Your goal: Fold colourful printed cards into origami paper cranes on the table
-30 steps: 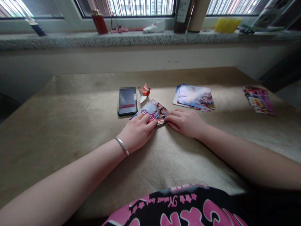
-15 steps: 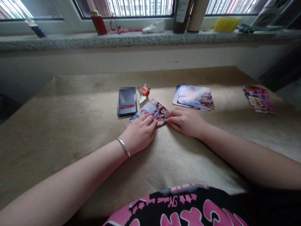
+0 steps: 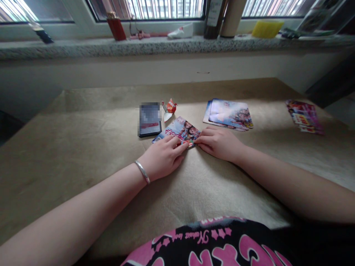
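Shirt: black with pink lettering and stars, at the near edge.
Bracelet: silver, around the left wrist.
Left hand: palm down, its fingers apart and laid over the near part of the printed paper.
Right hand: fingers together, clamped on the paper's near right corner, just beside the left index fingertip.
Printed paper: flat on the worktop, between and beyond the two hands, set at a slant, showing faces and red-and-white lettering.
Dark device: phone-like, lying just beyond the paper's left end, its upper part pixelated.
Paper figure: orange and white, folded, near the device's right side.
Sheet stack: blue, overlapping, beyond the right hand.
Leaflets: pink and red, fanned, well apart at far right.
Windowsill: speckled stone, carrying a red container, a dark bottle and a yellow block.
Window: barred, behind everything.
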`<move>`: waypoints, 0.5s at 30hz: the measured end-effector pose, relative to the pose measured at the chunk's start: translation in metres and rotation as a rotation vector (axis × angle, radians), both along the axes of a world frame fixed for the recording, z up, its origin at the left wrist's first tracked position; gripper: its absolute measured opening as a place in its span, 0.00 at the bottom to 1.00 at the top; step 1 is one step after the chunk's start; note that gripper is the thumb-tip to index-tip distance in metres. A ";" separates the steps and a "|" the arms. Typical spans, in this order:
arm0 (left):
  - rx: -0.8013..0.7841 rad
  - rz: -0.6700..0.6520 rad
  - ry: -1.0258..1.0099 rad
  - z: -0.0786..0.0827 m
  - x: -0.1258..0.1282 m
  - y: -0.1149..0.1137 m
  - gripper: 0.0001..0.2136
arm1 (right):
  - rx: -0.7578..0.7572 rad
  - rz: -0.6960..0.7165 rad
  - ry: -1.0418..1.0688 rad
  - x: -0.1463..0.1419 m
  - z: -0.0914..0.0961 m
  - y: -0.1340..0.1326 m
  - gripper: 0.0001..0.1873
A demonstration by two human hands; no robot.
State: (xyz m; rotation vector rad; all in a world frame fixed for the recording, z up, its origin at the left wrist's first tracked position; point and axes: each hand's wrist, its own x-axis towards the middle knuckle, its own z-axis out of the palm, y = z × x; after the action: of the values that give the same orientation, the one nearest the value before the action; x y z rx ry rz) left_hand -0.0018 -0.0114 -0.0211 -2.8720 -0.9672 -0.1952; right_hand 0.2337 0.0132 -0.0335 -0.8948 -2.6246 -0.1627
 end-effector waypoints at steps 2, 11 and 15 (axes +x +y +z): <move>-0.008 0.013 0.010 0.001 -0.001 -0.001 0.19 | 0.003 0.001 0.005 0.000 0.000 0.000 0.11; -0.032 0.022 0.072 0.008 0.000 -0.004 0.22 | 0.038 0.143 0.054 -0.002 0.001 0.000 0.12; -0.023 -0.003 0.082 0.008 -0.001 -0.003 0.23 | -0.005 0.182 0.041 -0.003 0.000 -0.001 0.13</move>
State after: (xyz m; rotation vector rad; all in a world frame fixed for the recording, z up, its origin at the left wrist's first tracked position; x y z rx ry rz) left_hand -0.0023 -0.0147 -0.0129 -2.8767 -0.9567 -0.0664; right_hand 0.2303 0.0126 -0.0331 -0.6489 -2.6513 -0.0895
